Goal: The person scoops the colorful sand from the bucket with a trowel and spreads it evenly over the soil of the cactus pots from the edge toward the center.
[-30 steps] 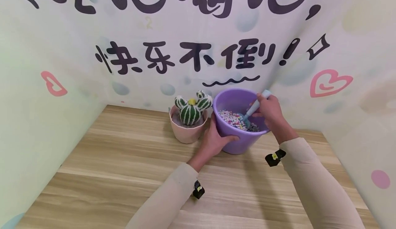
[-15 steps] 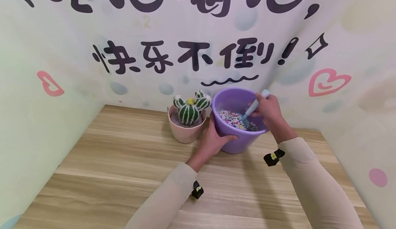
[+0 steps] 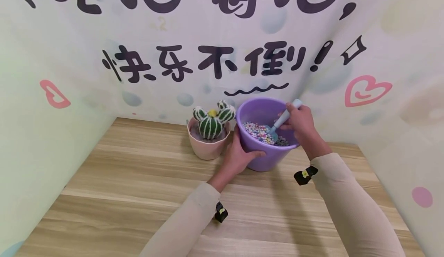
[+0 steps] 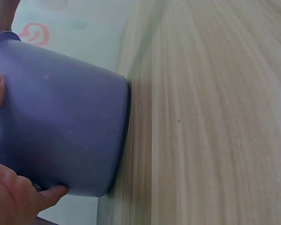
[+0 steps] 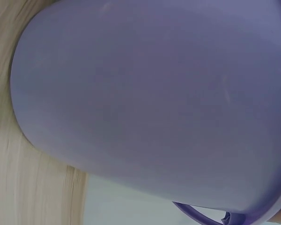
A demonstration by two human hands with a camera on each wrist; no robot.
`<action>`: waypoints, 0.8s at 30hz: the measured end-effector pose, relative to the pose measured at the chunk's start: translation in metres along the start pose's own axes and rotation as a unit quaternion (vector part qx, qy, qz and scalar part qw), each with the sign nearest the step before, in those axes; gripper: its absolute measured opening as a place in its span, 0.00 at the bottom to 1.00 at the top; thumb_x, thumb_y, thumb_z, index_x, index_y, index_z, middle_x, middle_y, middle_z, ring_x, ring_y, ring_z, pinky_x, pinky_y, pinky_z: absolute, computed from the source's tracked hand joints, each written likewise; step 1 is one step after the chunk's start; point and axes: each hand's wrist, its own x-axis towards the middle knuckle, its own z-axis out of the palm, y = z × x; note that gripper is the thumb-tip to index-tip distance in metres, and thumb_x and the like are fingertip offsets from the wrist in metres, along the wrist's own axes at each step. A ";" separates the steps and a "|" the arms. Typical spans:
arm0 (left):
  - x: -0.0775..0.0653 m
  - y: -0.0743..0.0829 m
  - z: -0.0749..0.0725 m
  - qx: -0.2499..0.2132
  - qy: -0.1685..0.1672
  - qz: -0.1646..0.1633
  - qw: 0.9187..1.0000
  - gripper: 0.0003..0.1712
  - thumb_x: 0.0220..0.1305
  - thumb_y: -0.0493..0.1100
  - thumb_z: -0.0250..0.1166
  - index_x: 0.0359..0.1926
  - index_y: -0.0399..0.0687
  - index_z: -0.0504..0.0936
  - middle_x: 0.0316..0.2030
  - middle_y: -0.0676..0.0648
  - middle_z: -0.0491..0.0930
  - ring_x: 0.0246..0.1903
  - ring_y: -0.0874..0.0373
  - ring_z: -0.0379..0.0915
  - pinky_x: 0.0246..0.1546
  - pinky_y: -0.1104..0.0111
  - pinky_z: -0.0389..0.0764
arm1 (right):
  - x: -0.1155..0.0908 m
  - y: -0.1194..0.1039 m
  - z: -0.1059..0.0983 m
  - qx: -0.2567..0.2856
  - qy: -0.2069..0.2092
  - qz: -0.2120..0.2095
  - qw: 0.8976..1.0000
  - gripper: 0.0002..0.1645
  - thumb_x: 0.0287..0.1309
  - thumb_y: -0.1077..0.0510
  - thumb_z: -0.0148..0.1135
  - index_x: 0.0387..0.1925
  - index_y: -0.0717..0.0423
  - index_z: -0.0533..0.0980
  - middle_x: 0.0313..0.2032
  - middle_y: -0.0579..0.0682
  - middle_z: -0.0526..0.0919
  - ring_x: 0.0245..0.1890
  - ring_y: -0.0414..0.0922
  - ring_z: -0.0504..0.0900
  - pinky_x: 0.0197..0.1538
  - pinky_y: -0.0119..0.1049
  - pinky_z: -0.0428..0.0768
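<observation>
A purple bucket (image 3: 263,157) stands upright on the wooden table, holding many small multicoloured pellets (image 3: 257,131). My left hand (image 3: 237,155) grips the near left side of the bucket, thumb across its front; the left wrist view has this hand (image 4: 14,190) against the bucket wall (image 4: 65,117). Inside the rim, my right hand (image 3: 301,121) holds the pale blue handle of a small shovel (image 3: 282,118), which slants down with its blade partly sunk among the pellets. In the right wrist view the bucket wall (image 5: 150,103) fills most of the picture and hides the shovel.
Just left of the bucket sits a pink pot (image 3: 208,149) with a knitted-looking cactus (image 3: 210,126), close to my left hand. Behind them rises a printed wall (image 3: 156,99) with black lettering. The wooden table (image 3: 121,180) extends toward me and to both sides.
The head view has drifted slightly, moving everything a little to the left. Both hands keep their grips, and a bit more of the shovel's blade shows among the pellets.
</observation>
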 end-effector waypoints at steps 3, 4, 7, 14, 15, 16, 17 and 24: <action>0.000 0.000 0.000 -0.008 -0.001 0.001 1.000 0.74 0.41 0.61 0.79 0.78 0.62 0.35 0.75 0.49 0.51 0.72 0.53 0.52 0.69 0.58 0.60 | 0.000 0.000 0.000 0.002 0.001 0.007 1.000 0.30 0.74 0.47 0.43 0.62 0.69 0.62 0.39 0.57 0.80 0.26 0.40 0.84 0.32 0.36 0.85; 0.000 -0.001 0.000 -0.008 0.000 0.002 1.000 0.74 0.41 0.61 0.79 0.78 0.62 0.35 0.75 0.48 0.51 0.72 0.53 0.52 0.69 0.58 0.60 | 0.000 0.000 0.000 0.004 0.001 0.009 1.000 0.31 0.74 0.47 0.43 0.63 0.69 0.61 0.39 0.57 0.80 0.26 0.40 0.84 0.32 0.36 0.85; 0.000 -0.001 0.000 -0.004 0.000 0.002 1.000 0.75 0.41 0.61 0.79 0.78 0.61 0.35 0.75 0.48 0.51 0.71 0.53 0.53 0.69 0.58 0.61 | 0.000 -0.001 -0.001 0.015 0.002 0.016 1.000 0.32 0.74 0.46 0.44 0.64 0.68 0.61 0.39 0.55 0.81 0.26 0.40 0.85 0.33 0.35 0.85; 0.000 0.001 0.000 0.007 0.004 0.003 1.000 0.75 0.40 0.62 0.79 0.78 0.58 0.36 0.75 0.46 0.52 0.71 0.50 0.54 0.69 0.56 0.61 | -0.001 -0.003 -0.001 0.059 0.002 0.016 0.998 0.32 0.73 0.48 0.46 0.64 0.70 0.59 0.31 0.51 0.83 0.26 0.42 0.86 0.33 0.38 0.86; 0.000 0.001 -0.001 0.009 0.004 0.003 1.000 0.75 0.40 0.62 0.79 0.78 0.57 0.36 0.75 0.45 0.52 0.71 0.49 0.54 0.69 0.56 0.61 | -0.001 -0.003 -0.001 0.062 0.002 0.016 0.998 0.32 0.73 0.48 0.46 0.64 0.70 0.59 0.31 0.51 0.83 0.26 0.42 0.86 0.33 0.38 0.86; 0.000 0.001 -0.001 0.011 0.004 0.002 1.000 0.75 0.40 0.62 0.79 0.78 0.57 0.36 0.75 0.45 0.52 0.71 0.49 0.54 0.69 0.56 0.61 | -0.001 -0.003 -0.001 0.061 0.003 0.016 0.998 0.32 0.73 0.48 0.45 0.64 0.70 0.59 0.30 0.50 0.83 0.26 0.41 0.86 0.33 0.38 0.86; 0.000 0.001 -0.001 0.009 0.004 0.002 1.000 0.75 0.40 0.62 0.79 0.78 0.57 0.36 0.75 0.45 0.52 0.71 0.49 0.54 0.69 0.56 0.61 | -0.001 -0.003 -0.001 0.065 0.004 0.016 0.998 0.32 0.73 0.48 0.45 0.64 0.70 0.59 0.30 0.50 0.83 0.25 0.41 0.86 0.33 0.38 0.86; 0.000 0.001 0.000 0.006 0.003 0.007 1.000 0.75 0.40 0.62 0.79 0.78 0.57 0.36 0.75 0.46 0.52 0.71 0.50 0.54 0.69 0.57 0.61 | -0.001 -0.002 -0.002 0.097 0.009 0.021 0.995 0.32 0.74 0.47 0.45 0.65 0.67 0.57 0.32 0.51 0.84 0.26 0.41 0.87 0.32 0.36 0.85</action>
